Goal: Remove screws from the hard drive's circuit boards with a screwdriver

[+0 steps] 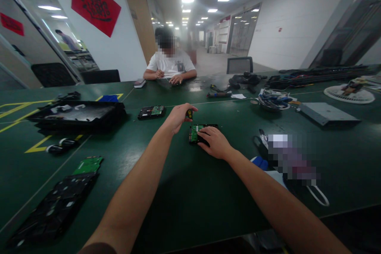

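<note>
A hard drive with a green circuit board facing up lies on the green table in front of me. My left hand is closed around the short yellow-and-black handle of a screwdriver, held over the drive's far left part. The screwdriver's tip is too small to make out. My right hand grips the drive from the right, its fingers lying across the top and covering much of it. A second hard drive rests to the left, apart from both hands.
Black trays are stacked at left, with a row of black drives nearer me. To the right are a bowl of cables, a grey metal box and a round white grille. A person sits across the table.
</note>
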Available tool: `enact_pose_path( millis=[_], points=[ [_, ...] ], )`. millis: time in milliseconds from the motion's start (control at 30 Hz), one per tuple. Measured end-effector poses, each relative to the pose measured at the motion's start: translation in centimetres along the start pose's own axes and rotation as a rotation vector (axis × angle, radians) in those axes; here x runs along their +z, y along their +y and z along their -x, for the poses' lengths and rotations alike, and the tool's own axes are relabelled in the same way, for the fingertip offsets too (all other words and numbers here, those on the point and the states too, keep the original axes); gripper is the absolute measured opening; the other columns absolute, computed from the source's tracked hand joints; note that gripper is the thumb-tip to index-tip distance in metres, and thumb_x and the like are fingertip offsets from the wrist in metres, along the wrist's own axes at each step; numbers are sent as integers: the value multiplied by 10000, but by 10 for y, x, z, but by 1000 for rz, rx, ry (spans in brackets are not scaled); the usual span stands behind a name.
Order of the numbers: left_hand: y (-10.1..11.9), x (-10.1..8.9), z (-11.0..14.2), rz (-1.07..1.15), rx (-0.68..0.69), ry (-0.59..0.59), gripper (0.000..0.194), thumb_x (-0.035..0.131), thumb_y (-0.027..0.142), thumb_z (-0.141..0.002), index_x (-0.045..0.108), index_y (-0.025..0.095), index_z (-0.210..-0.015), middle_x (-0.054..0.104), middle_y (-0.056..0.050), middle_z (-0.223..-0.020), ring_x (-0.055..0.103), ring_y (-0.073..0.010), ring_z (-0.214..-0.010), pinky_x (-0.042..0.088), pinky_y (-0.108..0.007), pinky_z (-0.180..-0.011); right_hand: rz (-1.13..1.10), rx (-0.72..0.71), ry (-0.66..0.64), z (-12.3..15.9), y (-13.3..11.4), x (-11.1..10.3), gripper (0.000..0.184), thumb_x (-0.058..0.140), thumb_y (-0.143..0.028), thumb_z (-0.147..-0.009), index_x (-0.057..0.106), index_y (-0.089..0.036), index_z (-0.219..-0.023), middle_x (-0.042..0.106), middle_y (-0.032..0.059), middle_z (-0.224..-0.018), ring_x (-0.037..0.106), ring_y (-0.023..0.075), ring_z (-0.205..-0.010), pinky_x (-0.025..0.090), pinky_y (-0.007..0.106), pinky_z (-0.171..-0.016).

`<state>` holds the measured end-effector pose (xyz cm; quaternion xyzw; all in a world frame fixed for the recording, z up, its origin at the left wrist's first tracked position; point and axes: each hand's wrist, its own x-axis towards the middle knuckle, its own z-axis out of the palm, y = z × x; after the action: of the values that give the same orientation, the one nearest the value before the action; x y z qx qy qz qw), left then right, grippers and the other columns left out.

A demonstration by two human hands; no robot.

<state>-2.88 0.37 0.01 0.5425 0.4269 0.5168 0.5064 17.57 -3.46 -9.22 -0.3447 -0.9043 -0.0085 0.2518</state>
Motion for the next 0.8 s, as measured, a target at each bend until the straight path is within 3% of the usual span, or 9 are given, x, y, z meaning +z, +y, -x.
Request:
enact_pose_path(
  millis=[100,233,433,667,800],
  points=[
    [2,3,3,39,-37,-46,232,643,344,-787,692,136,-877,683,-121,-863,645,-208,-802,538,-298,-607,-2,-3,9,0,0,1,404,583,-377,-958,614,-202,-1321,609,134,-1299,537,299,-1234,395,545,-1098],
    [2,4,3,145,-80,-18,200,652,316,-781,638,138,-871,700,-138,-869,668,-237,-835,573,-363,-663,1,-5,15,0,1,4,404,586,-381,-957,614,-202,-1318,607,132,-1296,531,297,-1242,387,542,-1106],
    [0,1,0,55,-3,-6,197,649,315,-791,693,124,-807,665,-111,-869,627,-182,-802,548,-285,-628,16,-6,14,0,2,4,415,582,-390,-960,610,-190,-1323,603,136,-1301,531,294,-1237,384,542,-1110],
    [0,4,2,161,-95,-22,200,664,318,-805,627,146,-900,715,-148,-909,682,-230,-818,565,-362,-672,6,-5,14,0,0,2,411,587,-391,-957,616,-196,-1317,610,138,-1298,532,299,-1242,396,548,-1098],
    [1,3,1,134,-54,12,158,654,292,-779,654,138,-814,689,-119,-893,652,-196,-793,554,-314,-646,-2,-4,10,0,0,1,421,601,-391,-949,614,-202,-1324,614,140,-1294,534,302,-1240,392,547,-1102]
  ],
)
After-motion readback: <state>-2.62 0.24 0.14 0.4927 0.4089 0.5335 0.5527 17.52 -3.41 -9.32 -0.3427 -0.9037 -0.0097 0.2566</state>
